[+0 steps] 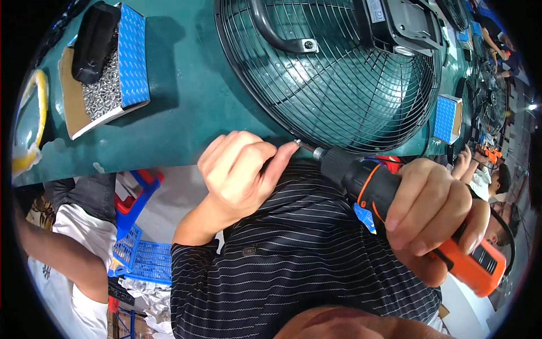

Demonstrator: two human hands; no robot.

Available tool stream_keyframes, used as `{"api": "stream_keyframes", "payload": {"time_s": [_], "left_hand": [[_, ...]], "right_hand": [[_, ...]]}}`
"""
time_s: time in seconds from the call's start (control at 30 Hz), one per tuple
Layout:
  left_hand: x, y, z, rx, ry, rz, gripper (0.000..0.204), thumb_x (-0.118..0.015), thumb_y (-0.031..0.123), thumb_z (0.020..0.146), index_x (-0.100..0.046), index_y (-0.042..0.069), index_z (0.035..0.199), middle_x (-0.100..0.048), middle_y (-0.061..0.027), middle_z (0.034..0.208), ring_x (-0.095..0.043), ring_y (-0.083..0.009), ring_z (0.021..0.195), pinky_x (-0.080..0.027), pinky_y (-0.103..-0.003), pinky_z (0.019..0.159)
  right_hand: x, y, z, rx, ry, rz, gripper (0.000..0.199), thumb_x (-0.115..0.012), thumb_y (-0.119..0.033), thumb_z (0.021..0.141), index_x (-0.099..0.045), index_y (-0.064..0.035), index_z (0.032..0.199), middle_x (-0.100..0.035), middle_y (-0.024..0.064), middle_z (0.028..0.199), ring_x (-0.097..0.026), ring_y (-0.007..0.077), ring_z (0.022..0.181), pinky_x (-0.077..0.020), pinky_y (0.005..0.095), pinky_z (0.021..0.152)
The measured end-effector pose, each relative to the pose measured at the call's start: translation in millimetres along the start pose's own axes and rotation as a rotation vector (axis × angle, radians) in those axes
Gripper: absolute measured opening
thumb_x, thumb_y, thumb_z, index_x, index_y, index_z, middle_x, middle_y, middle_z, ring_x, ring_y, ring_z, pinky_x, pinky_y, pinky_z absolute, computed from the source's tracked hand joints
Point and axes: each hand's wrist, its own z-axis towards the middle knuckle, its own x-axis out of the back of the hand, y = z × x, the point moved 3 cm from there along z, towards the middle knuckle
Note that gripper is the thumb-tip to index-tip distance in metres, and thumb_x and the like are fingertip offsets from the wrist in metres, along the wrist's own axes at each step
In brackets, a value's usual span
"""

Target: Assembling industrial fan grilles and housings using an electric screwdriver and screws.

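Note:
My right hand (432,217) is wrapped round the handle of an orange and black power screwdriver (372,186), its bit pointing left. At the tip of that bit, the thumb and forefinger of my left hand (243,166) pinch a small silver screw (297,142). Just beyond both hands lies a round black wire fan guard (333,85) on the green table (192,107). A curved black handle (268,25) is fixed to the guard by a bracket with a screw. A black box-shaped housing (398,25) sits on the guard's far right part.
An open blue and white carton (134,56) of silver screws, with a black plastic part (96,42) on top, stands far left. Near it is a yellow ring (40,113). Another blue box (447,118) stands right. A person (73,248) sits left; blue crates (149,261) are below.

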Motion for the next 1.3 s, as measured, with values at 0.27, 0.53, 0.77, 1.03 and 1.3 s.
{"api": "stream_keyframes", "payload": {"time_s": [0.27, 0.53, 0.77, 1.03, 1.3], "left_hand": [[-5, -7, 2, 0.007, -0.023, 0.032, 0.031, -0.088, 0.010, 0.064, -0.057, 0.010, 0.067, -0.050, -0.0009, 0.061, -0.045, -0.0169, 0.048, -0.031, -0.030, 0.045], [-5, -9, 3, 0.059, -0.083, 0.018, 0.031, -0.088, 0.010, 0.060, -0.057, 0.010, 0.067, -0.047, 0.0001, 0.061, -0.044, -0.0164, 0.048, -0.030, -0.030, 0.045], [-2, -11, 3, 0.067, -0.124, -0.068, 0.033, -0.088, 0.003, 0.060, -0.057, 0.004, 0.071, -0.052, -0.0054, 0.061, -0.049, -0.0198, 0.048, -0.033, -0.031, 0.044], [-2, -11, 7, 0.077, -0.107, -0.058, 0.033, -0.088, 0.007, 0.059, -0.056, 0.005, 0.066, -0.052, -0.0048, 0.060, -0.049, -0.0205, 0.048, -0.034, -0.031, 0.044], [-2, -12, 6, 0.087, -0.093, -0.052, 0.031, -0.088, 0.009, 0.060, -0.057, 0.007, 0.065, -0.053, -0.0041, 0.061, -0.050, -0.0198, 0.048, -0.035, -0.032, 0.044]], "right_hand": [[-1, 3, 8, -0.109, -0.088, -0.047, 0.045, -0.082, -0.025, 0.078, -0.056, -0.0053, 0.109, -0.065, 0.0058, 0.073, -0.067, 0.0153, 0.056, -0.0586, 0.0239, 0.051], [-4, 12, 18, -0.136, -0.129, 0.015, 0.043, -0.086, -0.022, 0.074, -0.060, -0.0058, 0.105, -0.066, 0.0070, 0.073, -0.068, 0.0165, 0.057, -0.0595, 0.0262, 0.052], [-16, 14, 24, -0.173, -0.152, -0.077, 0.039, -0.083, -0.017, 0.077, -0.059, -0.0054, 0.105, -0.067, 0.0069, 0.073, -0.068, 0.0155, 0.057, -0.0590, 0.0260, 0.053], [-21, 16, 31, -0.255, -0.193, -0.156, 0.038, -0.081, -0.016, 0.078, -0.056, -0.0058, 0.106, -0.066, 0.0056, 0.074, -0.067, 0.0140, 0.057, -0.0574, 0.0237, 0.054], [-30, 22, 25, -0.169, -0.079, -0.252, 0.037, -0.077, -0.018, 0.081, -0.055, -0.0051, 0.108, -0.064, 0.0033, 0.073, -0.065, 0.0125, 0.056, -0.0553, 0.0222, 0.052]]}}
